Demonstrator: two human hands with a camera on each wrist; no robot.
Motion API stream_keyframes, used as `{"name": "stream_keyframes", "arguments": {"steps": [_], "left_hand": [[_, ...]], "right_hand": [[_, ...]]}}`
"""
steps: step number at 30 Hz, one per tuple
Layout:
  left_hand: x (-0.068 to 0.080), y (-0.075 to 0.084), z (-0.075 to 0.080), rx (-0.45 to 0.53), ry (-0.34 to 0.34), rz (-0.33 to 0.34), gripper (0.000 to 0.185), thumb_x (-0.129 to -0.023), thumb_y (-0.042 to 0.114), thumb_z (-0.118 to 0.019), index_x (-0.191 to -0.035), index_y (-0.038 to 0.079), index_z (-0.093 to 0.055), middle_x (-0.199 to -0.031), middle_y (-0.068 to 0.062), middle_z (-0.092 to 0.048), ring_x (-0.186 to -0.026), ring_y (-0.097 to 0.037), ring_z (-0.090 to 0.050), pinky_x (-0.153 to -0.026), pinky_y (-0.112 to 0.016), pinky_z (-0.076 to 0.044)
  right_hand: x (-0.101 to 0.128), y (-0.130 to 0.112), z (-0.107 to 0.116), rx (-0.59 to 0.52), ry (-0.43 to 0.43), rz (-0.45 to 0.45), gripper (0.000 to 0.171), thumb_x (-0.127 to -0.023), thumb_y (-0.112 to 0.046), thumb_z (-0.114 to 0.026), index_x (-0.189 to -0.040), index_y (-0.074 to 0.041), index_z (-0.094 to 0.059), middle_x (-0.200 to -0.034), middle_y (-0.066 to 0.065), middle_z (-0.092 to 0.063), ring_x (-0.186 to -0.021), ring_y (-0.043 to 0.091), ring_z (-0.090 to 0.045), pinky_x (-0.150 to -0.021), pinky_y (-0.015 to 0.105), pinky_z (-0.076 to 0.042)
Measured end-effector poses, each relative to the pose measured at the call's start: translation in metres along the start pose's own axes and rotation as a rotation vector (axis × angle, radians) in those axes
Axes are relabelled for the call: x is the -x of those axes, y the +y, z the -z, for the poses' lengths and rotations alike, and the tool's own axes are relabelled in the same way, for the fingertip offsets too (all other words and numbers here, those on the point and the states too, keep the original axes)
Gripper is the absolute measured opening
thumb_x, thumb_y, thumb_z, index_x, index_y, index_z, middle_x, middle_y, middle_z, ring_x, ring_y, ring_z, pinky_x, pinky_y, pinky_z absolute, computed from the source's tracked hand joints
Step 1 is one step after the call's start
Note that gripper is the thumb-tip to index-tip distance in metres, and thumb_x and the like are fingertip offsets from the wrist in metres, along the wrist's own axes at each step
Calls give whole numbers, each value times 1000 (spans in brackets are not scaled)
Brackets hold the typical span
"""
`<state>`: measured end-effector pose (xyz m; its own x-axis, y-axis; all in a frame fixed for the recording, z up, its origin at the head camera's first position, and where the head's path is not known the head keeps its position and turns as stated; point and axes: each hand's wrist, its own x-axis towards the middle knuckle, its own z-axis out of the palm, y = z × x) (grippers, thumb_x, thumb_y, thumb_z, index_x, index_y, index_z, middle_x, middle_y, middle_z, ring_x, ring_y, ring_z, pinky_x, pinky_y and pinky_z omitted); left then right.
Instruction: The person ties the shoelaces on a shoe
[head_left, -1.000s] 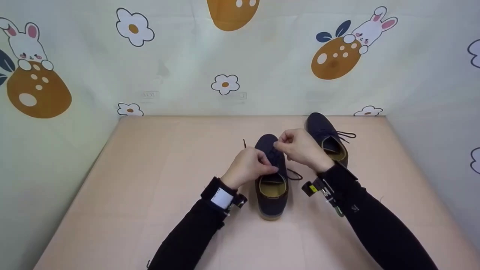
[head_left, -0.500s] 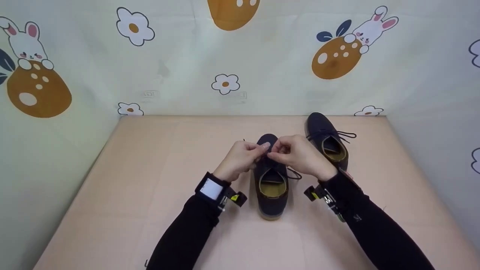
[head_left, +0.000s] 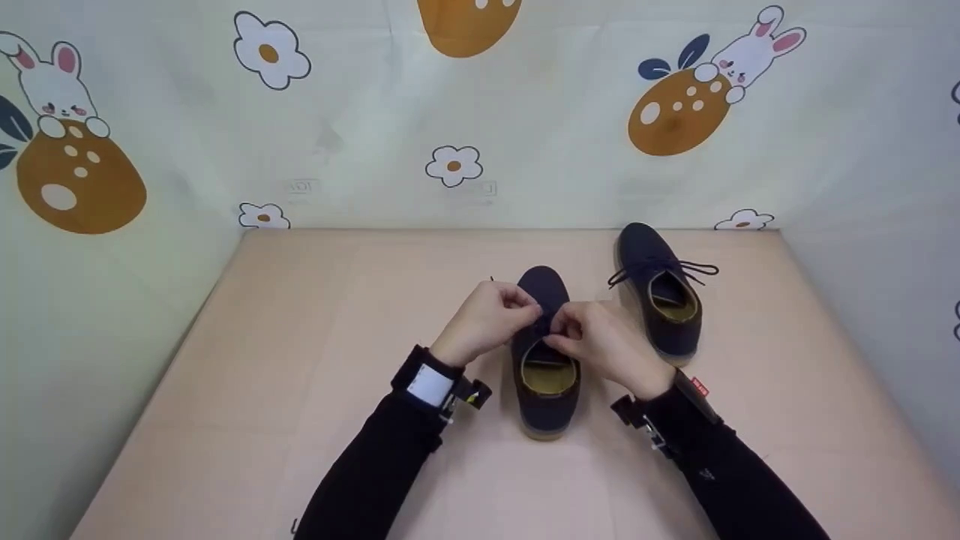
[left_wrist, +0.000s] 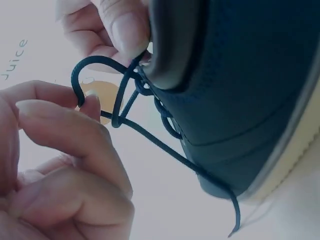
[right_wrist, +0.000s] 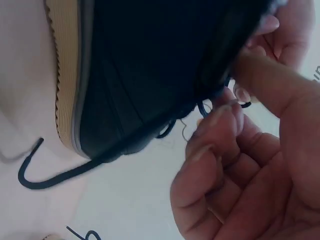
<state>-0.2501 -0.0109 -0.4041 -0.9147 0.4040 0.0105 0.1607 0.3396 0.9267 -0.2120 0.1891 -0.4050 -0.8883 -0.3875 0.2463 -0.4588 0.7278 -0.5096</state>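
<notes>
A dark navy lace-up shoe [head_left: 545, 416] with a pale sole stands upright, toe pointing away. Over its laced front my left hand [head_left: 487, 319] pinches a raised loop of the dark shoelace [left_wrist: 160, 143] between thumb and forefinger. My right hand [head_left: 611, 345] is close beside it, nearer the shoe's opening. In the left wrist view, the right thumb and a finger pinch the lace right at the collar. One loose lace end hangs past the shoe's side. Part of the lacing is hidden behind my fingers in the head view.
A matching shoe [head_left: 679, 334], its lace tied in a bow, stands to the right and farther back. Both stand on a pale pinkish table [head_left: 225, 420]. A printed curtain [head_left: 360, 112] with rabbits and flowers closes off the back and sides.
The left hand has moved from the shoe's opening up toward the toe, on the lacing's left. My right hand has come back from the toe toward the opening.
</notes>
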Motion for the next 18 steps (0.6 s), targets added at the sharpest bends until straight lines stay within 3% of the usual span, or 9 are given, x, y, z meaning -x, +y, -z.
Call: {"name": "stream_keyframes", "arguments": {"steps": [7, 12, 18], "left_hand": [[0, 0, 2, -186, 47, -79, 10, -90, 16, -69, -90, 8, -74, -75, 3, -66, -63, -9, -57, -57, -23, -46], [-1, 0, 2, -233, 57, -104, 10, -90, 17, -70, -89, 8, -74, -74, 4, -65, -65, -9, -57, -59, -24, -45], [-1, 0, 0, -288, 87, -125, 9, -90, 16, -71, -89, 8, -76, -73, 5, -64, -65, -9, -56, -62, -24, -45]], "right_hand": [[11, 11, 15, 13, -9, 2, 16, -87, -18, -77, -76, -18, -66, -63, -12, -52, -56, 6, -48, -54, 26, -40], [15, 19, 29, -36, -15, -29, 15, -89, -21, -76, -78, -17, -66, -68, -12, -57, -62, 8, -52, -59, 26, -43], [-2, 21, 30, -73, -45, -41, 13, -90, -22, -75, -81, -15, -69, -71, -10, -63, -63, 9, -55, -60, 27, -44]]}}
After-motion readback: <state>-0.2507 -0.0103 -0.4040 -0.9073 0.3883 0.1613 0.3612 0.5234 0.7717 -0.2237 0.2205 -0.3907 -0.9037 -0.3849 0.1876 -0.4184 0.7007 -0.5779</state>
